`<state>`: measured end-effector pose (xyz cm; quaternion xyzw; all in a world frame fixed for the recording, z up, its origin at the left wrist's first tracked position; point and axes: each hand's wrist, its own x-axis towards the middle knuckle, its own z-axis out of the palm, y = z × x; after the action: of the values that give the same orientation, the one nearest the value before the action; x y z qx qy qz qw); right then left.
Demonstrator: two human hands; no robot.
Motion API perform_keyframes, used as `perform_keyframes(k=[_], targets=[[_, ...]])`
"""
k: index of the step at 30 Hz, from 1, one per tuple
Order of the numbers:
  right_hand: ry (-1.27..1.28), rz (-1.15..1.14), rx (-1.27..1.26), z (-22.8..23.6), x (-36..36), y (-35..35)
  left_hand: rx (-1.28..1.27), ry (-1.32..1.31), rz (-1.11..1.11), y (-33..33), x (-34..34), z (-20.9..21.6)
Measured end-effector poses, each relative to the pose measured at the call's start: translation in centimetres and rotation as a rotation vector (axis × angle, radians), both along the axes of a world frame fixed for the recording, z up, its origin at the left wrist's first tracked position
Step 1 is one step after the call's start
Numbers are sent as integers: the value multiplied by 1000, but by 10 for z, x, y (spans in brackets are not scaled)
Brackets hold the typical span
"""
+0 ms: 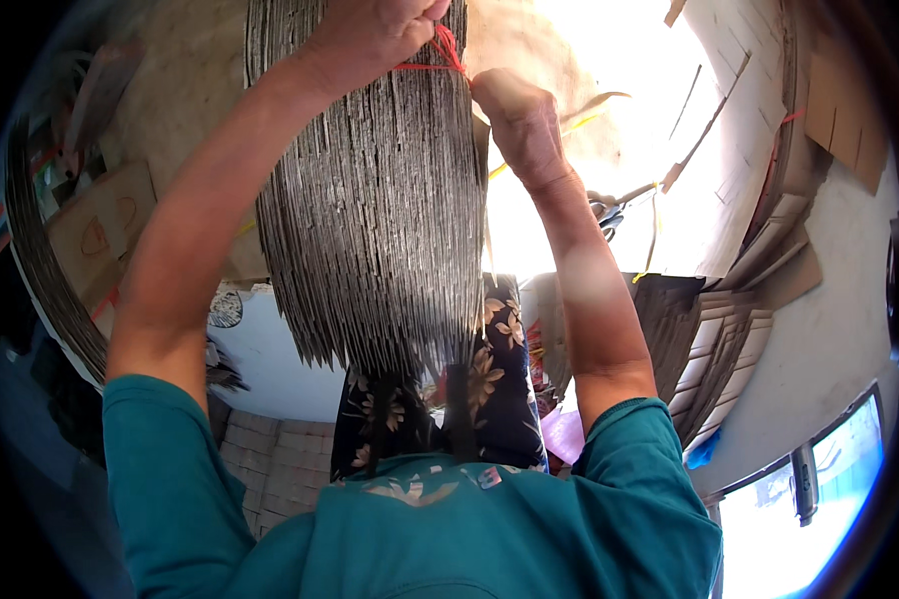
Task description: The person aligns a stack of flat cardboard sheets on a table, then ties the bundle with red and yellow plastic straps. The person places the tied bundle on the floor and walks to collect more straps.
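A thick stack of grey-brown cardboard sheets (370,200) lies on the table, its many edges facing up and fanning out toward me. Red string (447,48) runs across the stack's far part. My left hand (375,40) is closed on the string above the stack, partly cut off by the top of the picture. At the stack's right edge my right hand (517,118) makes a fist, with the string's other part leading into its fingers. The string is bunched between both hands; whether it is knotted I cannot tell.
Dark-handled scissors (606,212) lie on the sunlit table (699,235) to the right, near yellow strips and a thin brown stick (707,135). More cardboard stacks (724,344) stand at the right. At the left are another bundle (55,270) and a cardboard piece (100,235).
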<state>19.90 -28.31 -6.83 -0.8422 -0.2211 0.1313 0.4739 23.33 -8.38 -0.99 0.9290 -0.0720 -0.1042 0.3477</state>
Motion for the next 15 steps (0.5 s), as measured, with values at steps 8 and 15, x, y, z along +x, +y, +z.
perform_keyframes(k=[8,15], targets=[[108,25,-42,-8,3,5,62,-237,43,13,-14,-26],[818,-404,550,-5,-34,-20,-493,-113,739,90,-126,2]])
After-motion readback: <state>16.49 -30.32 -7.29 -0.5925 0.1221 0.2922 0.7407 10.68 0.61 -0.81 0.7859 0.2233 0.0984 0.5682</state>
